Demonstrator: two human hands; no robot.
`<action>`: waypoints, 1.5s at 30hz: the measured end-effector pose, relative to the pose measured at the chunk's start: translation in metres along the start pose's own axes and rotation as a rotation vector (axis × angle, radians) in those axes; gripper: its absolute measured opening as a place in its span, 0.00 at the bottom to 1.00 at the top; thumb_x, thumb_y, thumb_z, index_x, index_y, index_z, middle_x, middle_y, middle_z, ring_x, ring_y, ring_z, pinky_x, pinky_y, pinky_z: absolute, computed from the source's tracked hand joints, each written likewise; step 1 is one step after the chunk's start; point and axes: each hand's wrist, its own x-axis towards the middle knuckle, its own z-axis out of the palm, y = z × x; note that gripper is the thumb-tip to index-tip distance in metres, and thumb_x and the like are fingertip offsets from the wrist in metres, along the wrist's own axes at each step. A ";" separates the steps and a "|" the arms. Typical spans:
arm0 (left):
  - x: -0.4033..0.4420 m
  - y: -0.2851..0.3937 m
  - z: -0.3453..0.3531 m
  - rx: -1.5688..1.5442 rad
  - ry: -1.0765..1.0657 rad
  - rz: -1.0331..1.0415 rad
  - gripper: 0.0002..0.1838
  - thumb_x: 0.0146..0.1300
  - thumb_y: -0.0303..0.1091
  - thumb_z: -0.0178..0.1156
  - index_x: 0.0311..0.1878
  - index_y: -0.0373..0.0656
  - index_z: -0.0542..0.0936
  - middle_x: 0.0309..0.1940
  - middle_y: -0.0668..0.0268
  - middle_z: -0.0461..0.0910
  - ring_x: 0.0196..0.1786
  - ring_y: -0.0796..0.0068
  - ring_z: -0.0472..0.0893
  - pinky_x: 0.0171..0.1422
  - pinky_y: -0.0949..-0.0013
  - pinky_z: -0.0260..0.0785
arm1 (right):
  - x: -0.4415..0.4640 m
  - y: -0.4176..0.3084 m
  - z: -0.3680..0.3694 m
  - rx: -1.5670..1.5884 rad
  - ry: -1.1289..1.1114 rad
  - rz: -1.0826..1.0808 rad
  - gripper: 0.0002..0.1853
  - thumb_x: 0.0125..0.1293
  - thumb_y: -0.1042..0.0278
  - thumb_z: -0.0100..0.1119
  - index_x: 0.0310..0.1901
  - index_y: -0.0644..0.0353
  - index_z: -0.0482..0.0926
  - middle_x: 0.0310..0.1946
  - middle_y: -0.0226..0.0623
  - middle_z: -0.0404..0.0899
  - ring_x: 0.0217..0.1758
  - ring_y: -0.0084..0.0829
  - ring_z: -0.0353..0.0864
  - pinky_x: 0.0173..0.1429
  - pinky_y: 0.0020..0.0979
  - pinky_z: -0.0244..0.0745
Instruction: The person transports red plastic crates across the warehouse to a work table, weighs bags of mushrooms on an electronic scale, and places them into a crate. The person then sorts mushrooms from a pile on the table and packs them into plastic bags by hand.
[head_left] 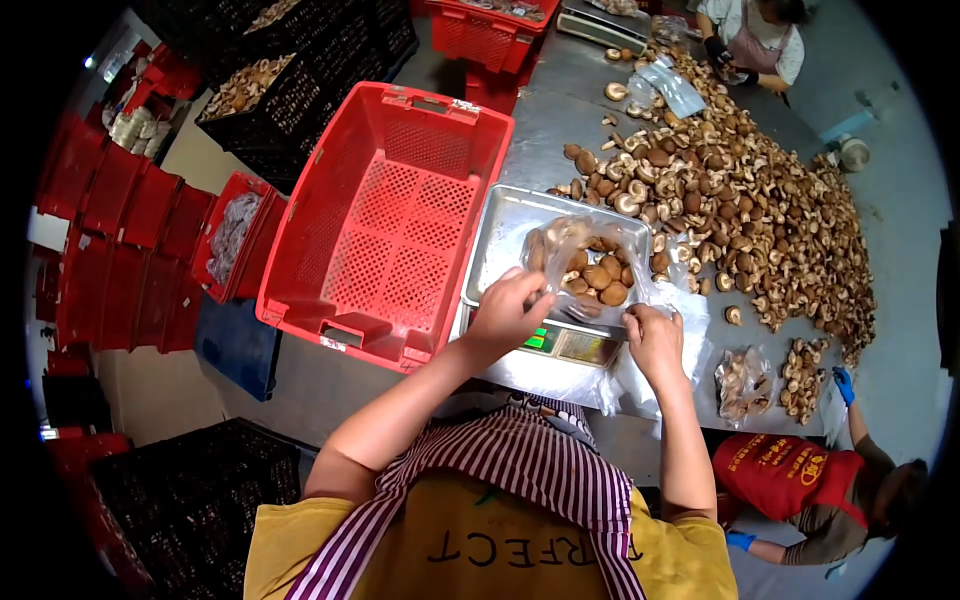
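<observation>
A clear plastic bag [642,260] of brown mushrooms [601,276] lies on the metal tray [492,222] of a weighing scale [585,346], its mouth toward me. My left hand [508,312] is closed at the bag's near left edge, fingers curled with the tips on the film. At the near right corner, my right hand [656,346] pinches the plastic between thumb and fingers. The scale has a lit green display on its front. White plastic bags [690,318] lie beside my right hand.
A large red crate [345,165] stands left of the scale. Loose mushrooms [740,210] heap across the metal table to the right. A bagged portion [745,385] lies near the front edge. Co-workers stand at the far side [755,40] and at right [800,490]. Black crates [200,500] sit lower left.
</observation>
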 end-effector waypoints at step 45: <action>0.023 0.006 -0.019 -0.408 0.121 -0.227 0.11 0.68 0.34 0.58 0.49 0.39 0.79 0.31 0.74 0.72 0.33 0.87 0.66 0.36 0.81 0.60 | 0.011 0.050 -0.024 0.683 0.372 0.306 0.33 0.65 0.59 0.61 0.68 0.62 0.65 0.65 0.51 0.68 0.68 0.42 0.67 0.70 0.40 0.62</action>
